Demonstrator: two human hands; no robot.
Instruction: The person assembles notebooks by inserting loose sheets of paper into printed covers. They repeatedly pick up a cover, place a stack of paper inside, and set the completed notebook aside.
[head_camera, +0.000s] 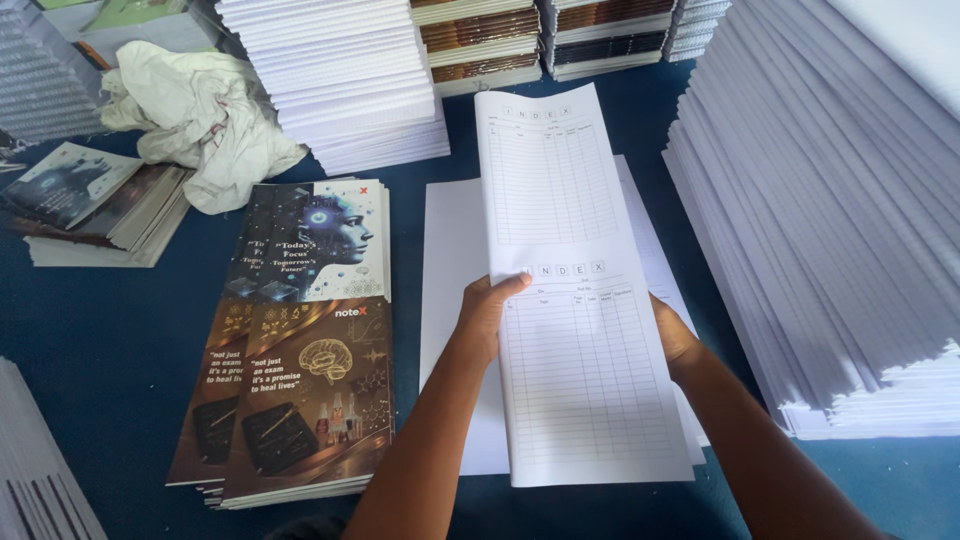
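Head view: left hand and right hand grip opposite edges of long white ruled sheet bundle — over blank white sheets on blue tabletop. Left — glossy cover stack, dark-and-brown; crumpled white cloth beyond.

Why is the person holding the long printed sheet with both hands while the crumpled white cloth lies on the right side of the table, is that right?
Not quite. The head view shows the cloth at the upper left, not on the right. The rest holds: the left hand and right hand grip the sheet by its edges.
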